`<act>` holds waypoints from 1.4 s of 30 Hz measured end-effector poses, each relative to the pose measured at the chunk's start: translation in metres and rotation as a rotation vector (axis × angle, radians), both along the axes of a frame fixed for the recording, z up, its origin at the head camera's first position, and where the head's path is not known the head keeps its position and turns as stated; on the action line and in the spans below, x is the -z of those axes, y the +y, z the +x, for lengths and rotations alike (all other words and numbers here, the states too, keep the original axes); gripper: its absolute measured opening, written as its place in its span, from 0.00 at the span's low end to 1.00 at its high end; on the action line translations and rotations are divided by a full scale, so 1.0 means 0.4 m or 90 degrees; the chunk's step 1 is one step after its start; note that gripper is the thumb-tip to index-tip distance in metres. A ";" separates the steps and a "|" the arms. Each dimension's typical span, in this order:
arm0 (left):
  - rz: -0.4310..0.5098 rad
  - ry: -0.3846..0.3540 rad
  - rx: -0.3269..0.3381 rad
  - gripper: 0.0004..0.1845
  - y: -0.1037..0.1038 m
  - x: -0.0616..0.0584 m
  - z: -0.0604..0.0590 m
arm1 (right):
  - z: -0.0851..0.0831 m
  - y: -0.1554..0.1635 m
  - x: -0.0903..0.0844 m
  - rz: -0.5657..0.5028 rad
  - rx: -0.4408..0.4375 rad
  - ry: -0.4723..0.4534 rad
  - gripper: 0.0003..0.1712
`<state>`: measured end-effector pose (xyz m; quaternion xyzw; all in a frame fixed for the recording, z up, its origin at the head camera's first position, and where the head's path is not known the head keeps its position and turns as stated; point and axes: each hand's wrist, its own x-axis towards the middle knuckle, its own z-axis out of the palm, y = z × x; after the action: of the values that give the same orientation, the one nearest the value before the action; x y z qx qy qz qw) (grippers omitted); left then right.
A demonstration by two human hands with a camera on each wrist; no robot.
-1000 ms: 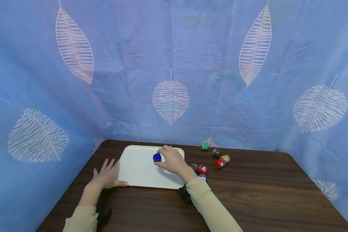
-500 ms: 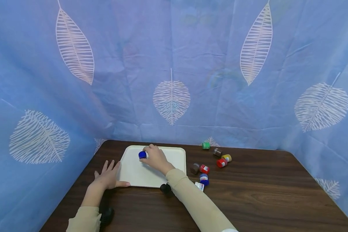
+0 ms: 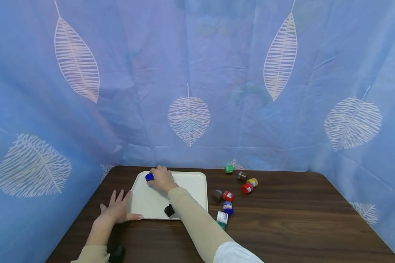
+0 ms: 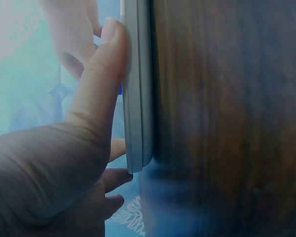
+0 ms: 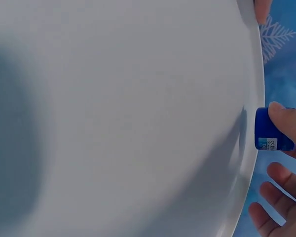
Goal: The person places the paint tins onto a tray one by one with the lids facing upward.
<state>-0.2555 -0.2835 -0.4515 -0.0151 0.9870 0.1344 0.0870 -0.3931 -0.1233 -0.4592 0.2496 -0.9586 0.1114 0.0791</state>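
A person's right hand (image 3: 162, 179) pinches a small blue paint jar (image 3: 149, 177) over the far-left corner of a white rectangular plastic tray (image 3: 191, 190), while the flat, relaxed left hand (image 3: 116, 209) steadies the tray's near-left edge on the dark wooden bench (image 3: 299, 219).

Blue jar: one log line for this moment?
right hand grips blue jar | at tray far-left corner | left hand rests on tray edge

Even, soft light; blurry wrist views
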 end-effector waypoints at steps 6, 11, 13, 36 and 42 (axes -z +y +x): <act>0.005 -0.005 -0.003 0.68 0.007 0.009 0.003 | -0.014 -0.016 -0.002 0.005 0.022 -0.010 0.27; 0.008 -0.012 -0.010 0.68 0.013 0.015 0.005 | -0.015 -0.028 0.011 -0.005 0.035 -0.033 0.26; 0.007 -0.015 -0.012 0.68 0.013 0.017 0.004 | -0.009 -0.032 0.011 -0.012 0.038 -0.043 0.26; 0.012 0.001 -0.011 0.68 0.002 0.010 -0.010 | 0.002 0.151 -0.109 -0.099 -0.029 -0.081 0.32; 0.018 0.005 -0.009 0.68 -0.003 0.011 -0.010 | 0.000 0.224 -0.159 -0.105 -0.058 -0.065 0.30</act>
<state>-0.2596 -0.2846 -0.4557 -0.0204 0.9852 0.1490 0.0820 -0.3932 -0.0336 -0.3958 0.2797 -0.9367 0.2057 0.0453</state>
